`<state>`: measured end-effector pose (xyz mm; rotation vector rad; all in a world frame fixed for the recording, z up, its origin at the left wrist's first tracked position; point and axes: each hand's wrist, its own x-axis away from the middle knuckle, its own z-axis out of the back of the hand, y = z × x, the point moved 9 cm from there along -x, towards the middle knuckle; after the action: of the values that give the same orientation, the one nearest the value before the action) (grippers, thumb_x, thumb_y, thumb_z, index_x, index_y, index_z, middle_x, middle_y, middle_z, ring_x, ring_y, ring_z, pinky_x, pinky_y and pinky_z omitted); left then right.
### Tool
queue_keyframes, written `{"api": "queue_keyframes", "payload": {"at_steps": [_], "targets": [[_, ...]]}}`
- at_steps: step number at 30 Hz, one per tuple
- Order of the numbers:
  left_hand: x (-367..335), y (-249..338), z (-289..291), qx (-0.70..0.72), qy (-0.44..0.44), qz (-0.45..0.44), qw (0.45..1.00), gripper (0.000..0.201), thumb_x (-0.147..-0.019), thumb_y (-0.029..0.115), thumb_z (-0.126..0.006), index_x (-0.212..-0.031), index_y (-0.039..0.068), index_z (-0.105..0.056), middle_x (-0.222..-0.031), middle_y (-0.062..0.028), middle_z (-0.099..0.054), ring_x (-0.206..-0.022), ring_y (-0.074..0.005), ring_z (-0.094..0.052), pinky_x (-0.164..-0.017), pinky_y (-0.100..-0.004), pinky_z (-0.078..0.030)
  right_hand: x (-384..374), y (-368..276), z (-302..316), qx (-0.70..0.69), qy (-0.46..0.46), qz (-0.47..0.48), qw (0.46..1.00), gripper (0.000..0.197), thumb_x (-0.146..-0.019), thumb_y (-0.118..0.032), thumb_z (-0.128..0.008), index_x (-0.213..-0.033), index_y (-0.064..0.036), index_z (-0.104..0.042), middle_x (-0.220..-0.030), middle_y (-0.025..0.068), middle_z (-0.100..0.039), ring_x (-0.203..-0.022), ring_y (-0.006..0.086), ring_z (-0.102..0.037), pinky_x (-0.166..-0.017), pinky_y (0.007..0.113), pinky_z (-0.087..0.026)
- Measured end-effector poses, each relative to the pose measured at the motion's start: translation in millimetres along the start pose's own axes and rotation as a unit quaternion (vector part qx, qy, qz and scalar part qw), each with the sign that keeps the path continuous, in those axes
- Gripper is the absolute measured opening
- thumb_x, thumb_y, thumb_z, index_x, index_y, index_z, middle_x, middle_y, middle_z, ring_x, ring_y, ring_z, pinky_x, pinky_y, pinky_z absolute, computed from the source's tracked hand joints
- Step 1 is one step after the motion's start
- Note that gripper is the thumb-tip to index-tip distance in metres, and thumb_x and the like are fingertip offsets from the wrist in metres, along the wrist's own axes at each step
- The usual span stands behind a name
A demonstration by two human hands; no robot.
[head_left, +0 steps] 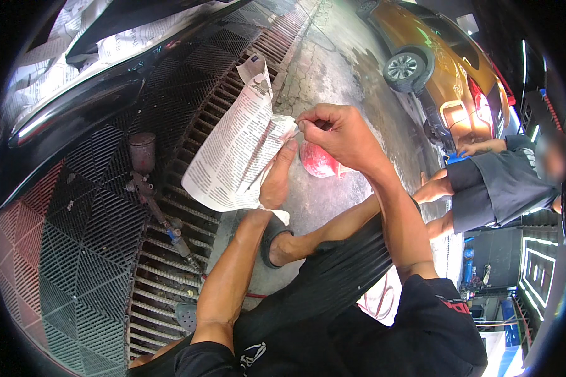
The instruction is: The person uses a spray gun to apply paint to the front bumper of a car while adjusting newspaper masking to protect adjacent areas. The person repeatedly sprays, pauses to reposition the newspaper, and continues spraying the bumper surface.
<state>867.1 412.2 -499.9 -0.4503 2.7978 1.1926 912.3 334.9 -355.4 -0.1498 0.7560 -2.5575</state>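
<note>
A printed sheet of newspaper (236, 147), creased and partly folded, hangs in front of me over the floor grating. My left hand (278, 179) grips its right side, with the thumb on top and the other fingers mostly hidden behind the paper. At the sheet's right edge, the thumb and forefinger of my right hand (339, 135) pinch together on the paper. Whether a smaller piece is also between those fingertips is too fine to make out. Below my right hand, a rounded red object with pale smears (319, 160) rests on the concrete, partly covered.
A spray gun with a cup (146, 179) lies on the metal drain grating (163, 267). Left stands a glossy black car panel (75, 119), with newspaper masking above. An orange car (446, 69) and another person (503, 179) are at the right. A red hose (256, 295) runs near my foot.
</note>
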Motion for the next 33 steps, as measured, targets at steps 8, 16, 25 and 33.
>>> {"api": "queue_keyframes", "payload": {"at_steps": [8, 16, 25, 33], "targets": [[-2, 4, 0, -0.021, -0.027, -0.05, 0.998, 0.039, -0.108, 0.016, -0.062, -0.142, -0.002, -0.058, -0.13, -0.0093, -0.063, -0.117, -0.0179, -0.057, -0.104, -0.0314, -0.044, -4, -5, -4, 0.031, 0.006, 0.02, 0.999, 0.019, -0.085, -0.009, -0.074, -0.097, 0.0048, -0.077, -0.079, 0.0135, -0.073, -0.07, 0.018, -0.069, -0.068, 0.032, -0.056], [-1, 6, 4, -0.092, -0.026, -0.065, 0.993, 0.043, -0.109, 0.013, -0.06, -0.148, -0.004, -0.052, -0.142, -0.014, -0.06, -0.131, -0.024, -0.055, -0.114, -0.0364, -0.041, 1, -20, -7, 0.088, 0.068, 0.088, 0.99, 0.017, -0.077, -0.007, -0.075, -0.089, 0.0035, -0.076, -0.08, 0.0166, -0.071, -0.07, 0.026, -0.07, -0.066, 0.037, -0.056], [-4, 5, -4, 0.025, -0.01, -0.034, 0.999, 0.033, -0.105, 0.015, -0.067, -0.134, -0.001, -0.066, -0.124, -0.0106, -0.069, -0.113, -0.0199, -0.063, -0.101, -0.0345, -0.05, -1, 4, 0, 0.011, 0.043, 0.012, 0.999, 0.016, -0.086, -0.01, -0.073, -0.095, 0.0036, -0.077, -0.076, 0.0085, -0.071, -0.069, 0.0118, -0.064, -0.065, 0.03, -0.053], [-7, -15, -6, 0.186, -0.03, 0.05, 0.981, 0.032, -0.107, 0.02, -0.062, -0.135, 0.003, -0.064, -0.126, -0.0067, -0.069, -0.113, -0.0172, -0.064, -0.1, -0.0333, -0.05, 1, 17, 3, -0.053, -0.013, -0.041, 0.998, 0.021, -0.095, -0.009, -0.067, -0.107, 0.0048, -0.078, -0.091, 0.0037, -0.076, -0.084, 0.0066, -0.065, -0.078, 0.026, -0.055]]}}
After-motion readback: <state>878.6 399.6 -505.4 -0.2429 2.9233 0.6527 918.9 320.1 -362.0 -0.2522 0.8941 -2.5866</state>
